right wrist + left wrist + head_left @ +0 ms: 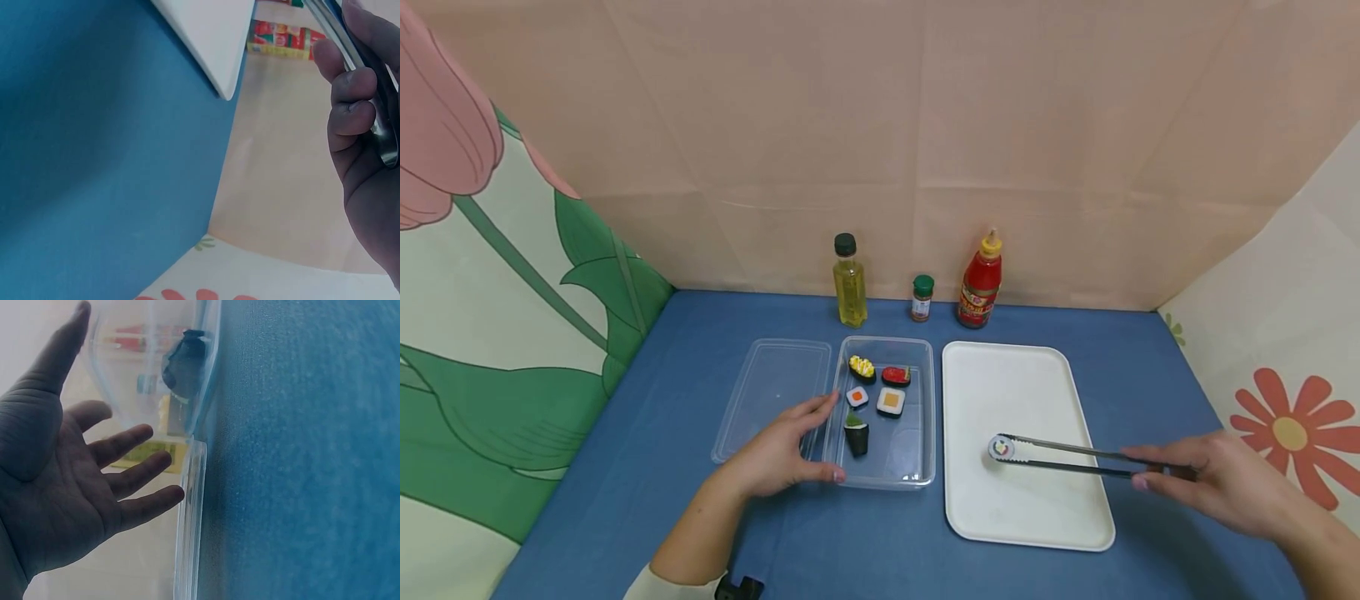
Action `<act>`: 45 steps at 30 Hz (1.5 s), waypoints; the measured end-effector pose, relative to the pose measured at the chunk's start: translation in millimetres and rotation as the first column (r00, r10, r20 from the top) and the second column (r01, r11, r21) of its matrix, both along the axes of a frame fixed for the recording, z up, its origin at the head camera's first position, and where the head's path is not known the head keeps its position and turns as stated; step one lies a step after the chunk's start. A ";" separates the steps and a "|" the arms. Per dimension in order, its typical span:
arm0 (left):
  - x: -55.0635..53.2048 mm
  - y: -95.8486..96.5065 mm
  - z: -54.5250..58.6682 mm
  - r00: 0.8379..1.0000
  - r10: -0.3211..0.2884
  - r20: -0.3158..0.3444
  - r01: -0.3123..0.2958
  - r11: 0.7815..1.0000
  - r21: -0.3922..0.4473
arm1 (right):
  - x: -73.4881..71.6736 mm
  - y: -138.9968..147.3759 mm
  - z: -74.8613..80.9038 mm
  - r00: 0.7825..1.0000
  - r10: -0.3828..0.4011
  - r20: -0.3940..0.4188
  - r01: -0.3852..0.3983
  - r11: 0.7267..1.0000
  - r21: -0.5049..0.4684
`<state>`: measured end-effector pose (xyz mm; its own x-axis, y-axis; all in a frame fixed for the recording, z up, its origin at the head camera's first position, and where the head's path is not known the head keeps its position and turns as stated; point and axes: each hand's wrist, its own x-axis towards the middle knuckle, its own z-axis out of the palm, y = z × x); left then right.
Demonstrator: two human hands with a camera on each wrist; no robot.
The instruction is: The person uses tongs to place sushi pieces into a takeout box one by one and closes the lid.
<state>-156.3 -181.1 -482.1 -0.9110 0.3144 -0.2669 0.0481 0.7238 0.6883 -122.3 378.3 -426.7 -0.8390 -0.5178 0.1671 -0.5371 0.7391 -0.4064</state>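
Note:
My right hand [1225,479] grips metal tongs [1067,467], fingers curled round them in the right wrist view. Between the tongs' tips is a small round sushi roll [1002,447], white with a colourful centre, over the white tray [1007,383]. At the left side of a clear plastic container [906,458], my left hand [775,454] spreads its fingers and thumb, fingertips right at the rim. Several sushi pieces lie in the container, among them a yellow-topped one [862,367], a red-topped one [896,376], a square-centred roll [891,402] and a dark cone-shaped piece [856,438].
A clear lid [778,379] lies left of the container, partly behind the left hand. Along the back wall stand an oil bottle [850,287], a small green-capped jar [922,300] and a red sauce bottle [981,287]. Blue cloth [865,550] covers the table.

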 end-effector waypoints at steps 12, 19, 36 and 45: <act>0.6 0.1 -0.4 1.000 0.007 0.006 -0.007 1.000 -0.005 | -16.1 -15.3 4.9 0.996 0.093 -0.005 -0.093 0.993 -0.076; -0.2 -0.6 -0.4 1.000 0.005 0.000 -0.005 1.000 -0.004 | -24.3 -24.0 11.3 0.993 0.116 0.003 -0.116 0.991 -0.062; -0.7 -0.5 1.2 1.000 -0.002 0.005 0.002 1.000 -0.010 | -45.5 -48.9 22.9 0.979 0.203 -0.023 -0.205 0.972 -0.115; -0.3 0.1 0.6 1.000 0.002 0.001 -0.002 1.000 -0.005 | -55.2 -65.7 22.7 0.968 0.252 -0.006 -0.250 0.957 -0.145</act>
<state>-156.7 -181.0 -481.5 -0.9114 0.3110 -0.2694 0.0456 0.7271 0.6850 -177.5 312.6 -404.0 -0.6877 -0.6832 0.2456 -0.6920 0.5145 -0.5064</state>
